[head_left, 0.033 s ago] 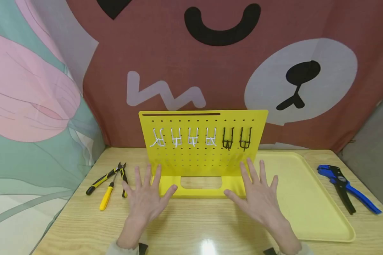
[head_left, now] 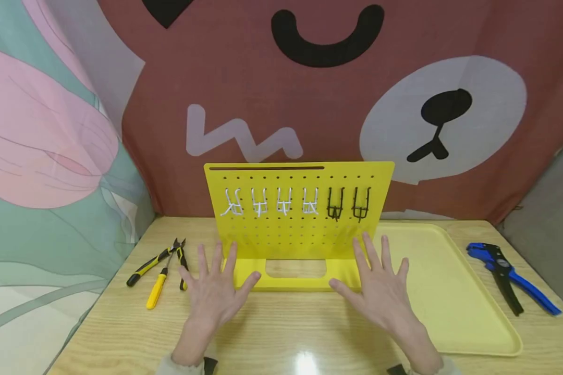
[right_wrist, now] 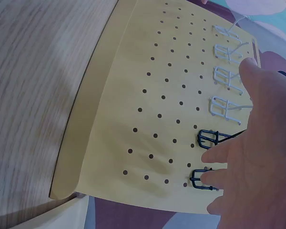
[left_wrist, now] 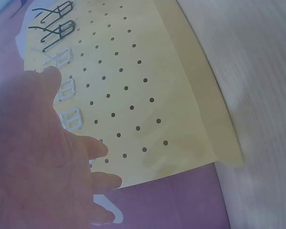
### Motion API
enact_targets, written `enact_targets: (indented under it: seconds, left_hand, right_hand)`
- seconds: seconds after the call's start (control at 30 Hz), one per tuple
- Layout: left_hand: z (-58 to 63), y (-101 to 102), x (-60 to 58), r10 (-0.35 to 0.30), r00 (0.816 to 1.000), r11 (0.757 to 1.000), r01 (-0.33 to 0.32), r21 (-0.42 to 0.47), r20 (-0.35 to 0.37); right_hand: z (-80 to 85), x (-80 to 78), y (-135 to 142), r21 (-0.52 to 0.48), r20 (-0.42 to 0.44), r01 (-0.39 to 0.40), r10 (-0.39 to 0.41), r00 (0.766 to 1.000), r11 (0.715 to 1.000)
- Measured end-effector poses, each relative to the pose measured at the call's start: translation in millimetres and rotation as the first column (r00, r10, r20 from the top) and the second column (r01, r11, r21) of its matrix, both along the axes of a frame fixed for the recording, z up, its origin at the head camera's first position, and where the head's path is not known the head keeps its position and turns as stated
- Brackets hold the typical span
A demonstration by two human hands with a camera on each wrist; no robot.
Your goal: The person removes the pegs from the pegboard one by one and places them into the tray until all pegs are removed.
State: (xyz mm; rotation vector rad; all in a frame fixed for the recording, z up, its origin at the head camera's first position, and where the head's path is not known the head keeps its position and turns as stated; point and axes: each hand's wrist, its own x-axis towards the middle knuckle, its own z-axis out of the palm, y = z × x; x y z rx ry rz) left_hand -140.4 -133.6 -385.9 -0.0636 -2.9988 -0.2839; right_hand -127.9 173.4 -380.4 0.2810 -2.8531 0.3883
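Observation:
A yellow pegboard (head_left: 286, 251) stands upright on the table, its base facing me. Along one row hang several white wire hooks (head_left: 259, 207) and, to their right, two black wire hooks (head_left: 335, 205). My left hand (head_left: 216, 297) is held in front of the board's lower left corner, fingers straight and spread, gripping nothing. The right hand (head_left: 381, 289) is spread the same way before the lower right corner, also empty. In the wrist views, both the left hand (left_wrist: 43, 148) and the right hand (right_wrist: 262, 143) face the perforated panel.
Left of the board lie pliers (head_left: 146, 272) with black and yellow handles and a yellow-handled screwdriver (head_left: 156, 292). A pale yellow tray (head_left: 450, 297) sits at the right, partly behind my right hand. Beyond it lies a blue and black wire stripper (head_left: 503, 264). Printed fabric (head_left: 262, 78) hangs behind.

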Motion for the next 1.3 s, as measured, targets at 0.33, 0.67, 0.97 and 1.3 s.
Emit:
enact_targets:
  seconds: [0.33,0.67,0.97,1.3]
  left_hand:
    - [10.8,-14,-18.9,-0.059,0.997,0.941,0.074,0.331,-0.055]
    - [12.3,-47,-77.3,0.087,0.980,0.665,0.075,0.743,-0.177]
    - [9.2,-48,-92.1,0.160,0.985,0.482,-0.017,0.876,-0.068]
    - [-1.3,-40,-98.8,0.270,0.961,0.438,-0.067,0.897,-0.060]
  right_hand:
    - [21.9,-1.9,11,-0.272,0.022,-0.054,0.062,0.998,0.961]
    - [33.0,-42.6,42,-0.781,-0.168,-0.170,0.060,0.984,0.601]
    - [24.6,-55.5,32,-0.925,-0.161,-0.203,0.152,0.975,0.322]
    - [23.9,-57.7,19,-0.880,-0.185,-0.203,0.083,0.979,0.430]
